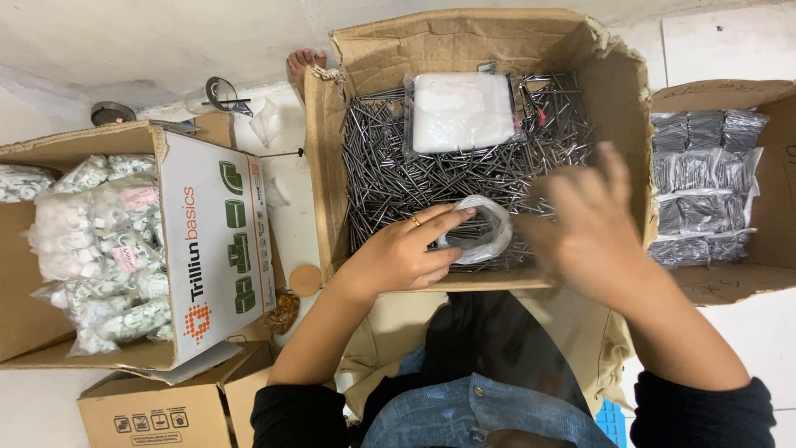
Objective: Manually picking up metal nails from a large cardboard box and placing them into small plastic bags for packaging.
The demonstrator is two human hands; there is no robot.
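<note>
My left hand (404, 251), with a gold ring on one finger, holds open a small clear plastic bag (479, 231) that has dark nails inside. The bag rests over a big cardboard box (322, 166) filled with loose long steel nails (390, 178). My right hand (590, 224) hovers blurred just right of the bag, fingers spread; I cannot see anything in it. A stack of white plastic bags in a clear wrapper (461, 111) lies on the nails at the back of the box.
A box on the right (779, 178) holds packed bags of nails (701, 187). On the left, an open box (211, 241) holds bags of white pipe clips (99, 249). A smaller closed carton (166, 406) sits below it. Someone's bare toes (305, 60) show behind the nail box.
</note>
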